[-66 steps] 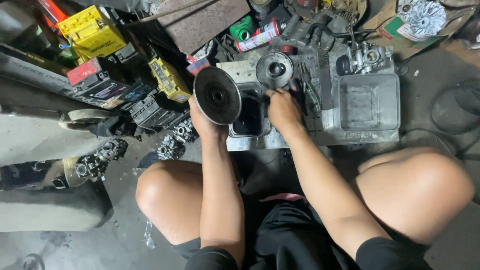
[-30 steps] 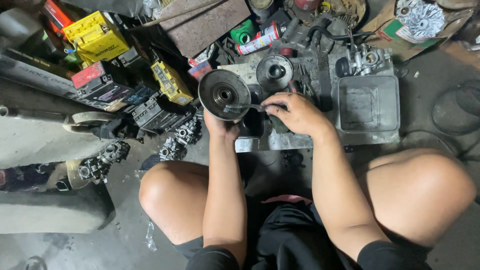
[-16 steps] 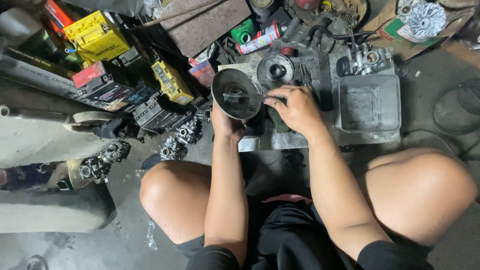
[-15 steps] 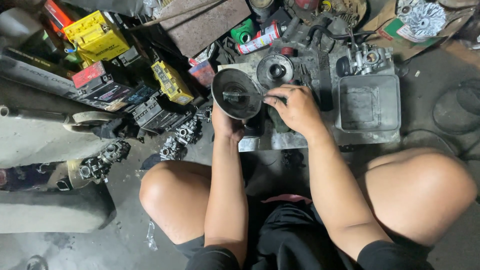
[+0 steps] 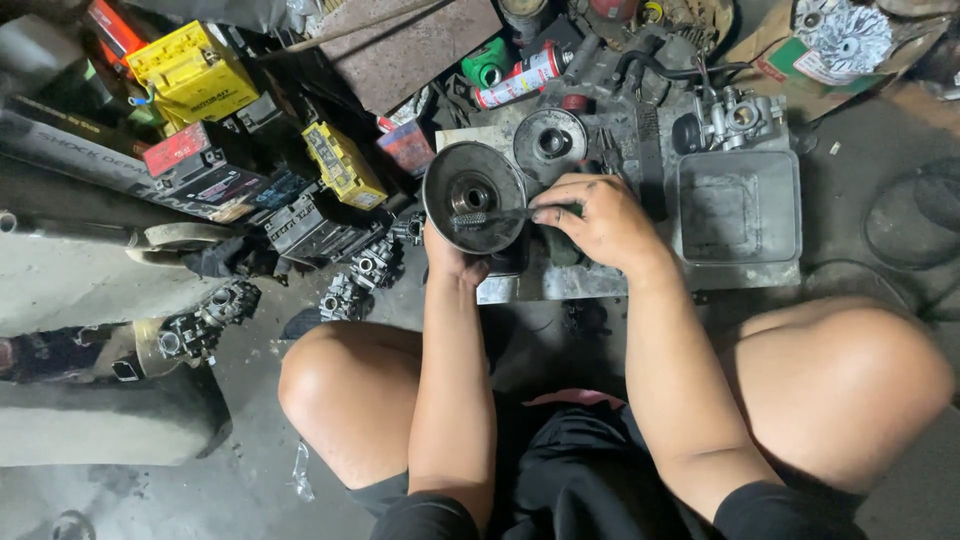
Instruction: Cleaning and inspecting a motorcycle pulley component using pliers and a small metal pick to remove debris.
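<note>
Left hand (image 5: 452, 262) grasps a greasy pulley half (image 5: 474, 196) while right hand (image 5: 598, 217) clenches a small brush (image 5: 492, 215) across its face; cleaning appears midway, grime remaining.

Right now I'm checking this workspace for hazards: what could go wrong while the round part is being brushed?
The left hand props the round grey metal pulley disc from below only, so it might slip and drop onto the metal tray edge. The right hand works a small dark brush across it; a slip could scrape the fingers. Grit may flick onto the bare knees.
</note>
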